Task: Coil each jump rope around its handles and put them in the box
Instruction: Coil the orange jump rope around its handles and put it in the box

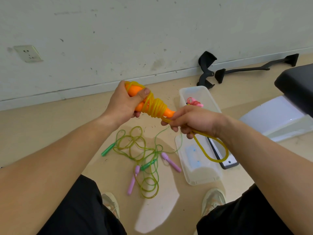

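orange handles (135, 94) clenched in left hand (122, 104), thumb pinning coils | right hand (194, 121) pinches yellow rope (211, 150), keeping tail taut | box (194, 94) just beyond, pink rope (194, 101) inside | green rope (142, 150), purple handles (171, 161) nearer me

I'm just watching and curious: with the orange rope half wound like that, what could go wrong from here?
1. The left hand pins the orange plastic handles mainly by the thumb; if it slips, the yellow translucent cord coils may spring loose.
2. The loop still hanging from the right hand could catch on the clear plastic lid below.
3. The green and purple-handled ropes lie tangled on the floor.
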Action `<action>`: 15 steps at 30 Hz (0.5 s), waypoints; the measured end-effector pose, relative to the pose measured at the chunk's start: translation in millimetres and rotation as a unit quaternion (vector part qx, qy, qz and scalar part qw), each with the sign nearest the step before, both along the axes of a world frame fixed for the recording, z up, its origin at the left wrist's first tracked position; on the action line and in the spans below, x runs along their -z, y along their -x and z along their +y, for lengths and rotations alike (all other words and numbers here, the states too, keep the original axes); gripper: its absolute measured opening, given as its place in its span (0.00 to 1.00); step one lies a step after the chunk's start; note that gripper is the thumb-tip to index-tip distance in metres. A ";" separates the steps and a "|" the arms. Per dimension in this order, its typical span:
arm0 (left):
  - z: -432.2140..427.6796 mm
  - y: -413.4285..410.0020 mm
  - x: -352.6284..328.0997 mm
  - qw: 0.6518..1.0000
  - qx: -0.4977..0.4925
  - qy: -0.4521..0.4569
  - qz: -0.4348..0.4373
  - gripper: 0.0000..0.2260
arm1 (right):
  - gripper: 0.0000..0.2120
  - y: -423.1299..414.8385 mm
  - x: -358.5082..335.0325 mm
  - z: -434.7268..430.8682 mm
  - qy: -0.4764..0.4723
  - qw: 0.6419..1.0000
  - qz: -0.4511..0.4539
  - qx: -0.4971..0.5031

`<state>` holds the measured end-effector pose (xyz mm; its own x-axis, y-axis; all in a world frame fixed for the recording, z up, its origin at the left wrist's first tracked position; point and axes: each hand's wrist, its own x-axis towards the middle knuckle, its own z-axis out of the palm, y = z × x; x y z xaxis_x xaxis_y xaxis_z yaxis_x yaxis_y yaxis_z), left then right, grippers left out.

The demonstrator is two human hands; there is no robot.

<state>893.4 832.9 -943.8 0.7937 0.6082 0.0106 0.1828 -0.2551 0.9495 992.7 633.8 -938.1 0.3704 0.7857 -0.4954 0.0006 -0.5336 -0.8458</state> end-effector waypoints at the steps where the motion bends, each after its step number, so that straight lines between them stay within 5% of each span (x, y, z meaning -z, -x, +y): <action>1: -0.9 0.9 -1.6 1.000 0.017 -0.003 0.003 0.17 | 0.08 0.2 -0.9 -0.6 0.010 1.000 -0.015 -0.014; 15: -11.1 2.2 4.0 0.981 0.162 -0.080 0.067 0.20 | 0.08 6.3 -2.5 4.9 0.192 0.937 -0.220 -0.193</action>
<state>891.2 821.8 -947.8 0.9458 0.3231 -0.0315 0.1875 -0.4646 0.8654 986.4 638.7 -935.6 0.3307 0.6983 -0.6348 0.5589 -0.6870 -0.4645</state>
